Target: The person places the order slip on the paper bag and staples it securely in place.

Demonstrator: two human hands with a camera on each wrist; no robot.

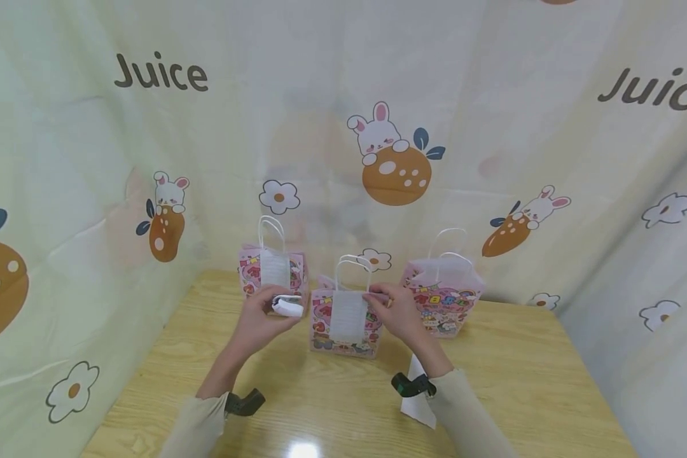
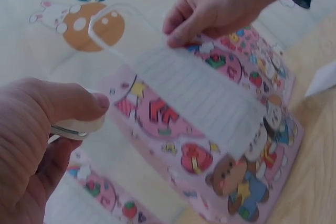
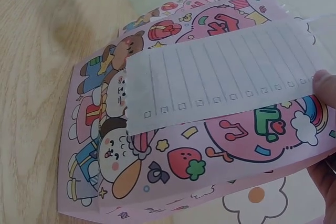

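Note:
My left hand grips a small white stapler with a metal strip along it, just left of the middle gift bag. That pink cartoon-printed paper bag stands upright with white loop handles. A lined paper slip with small checkboxes hangs flat down its front from the top edge. At the slip's upper right corner, my right hand pinches the slip and the bag's rim, thumb on the paper. The fingers behind are mostly hidden in the right wrist view.
Behind my left hand stands a similar bag with a lined slip on its front. Another pink bag stands at the right, no slip showing. White paper lies on the wooden table under my right wrist. A printed curtain hangs behind.

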